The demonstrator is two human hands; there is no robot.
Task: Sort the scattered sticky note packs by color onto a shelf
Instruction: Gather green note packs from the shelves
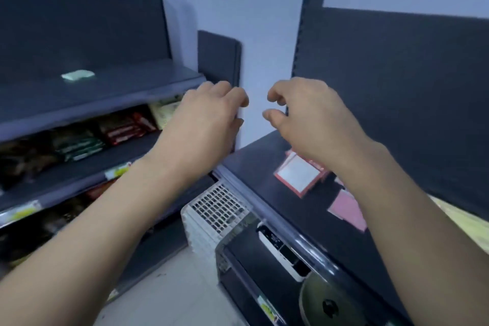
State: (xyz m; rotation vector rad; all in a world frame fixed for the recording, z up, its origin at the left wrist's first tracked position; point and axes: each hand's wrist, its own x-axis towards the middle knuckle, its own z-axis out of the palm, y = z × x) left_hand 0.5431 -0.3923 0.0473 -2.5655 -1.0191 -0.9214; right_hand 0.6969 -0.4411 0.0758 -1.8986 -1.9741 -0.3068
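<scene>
Both hands hang in the air between two shelving units. The left hand and the right hand each have loosely curled fingers and grasp nothing. The left fingertips are close to the edge of a dark end panel, but blur hides whether they touch it.

Just below and nearer than the right hand, on the dark right shelf, lies a red-edged pack with a white face. A pink pack lies nearer and to the right of it, partly behind the forearm. Far to the left, well apart from these, a pale green pack sits alone on the left top shelf.

As I read it, this is a pause between placements. Green seems to have a spot on the left, while the red and pink packs are not yet sorted. The next move probably calls for the right hand to drop onto the red-edged pack and pinch its edges. It would then lift the pack clear of the pink one and carry it to a place of its own.

No writing can be read. The snack packets under the left top shelf show red and green wrappers, with lettering smeared by motion. The yellow-green price tags on the rail are blurred too. A white basket stack stands on the floor between the units and carries no visible label.
</scene>
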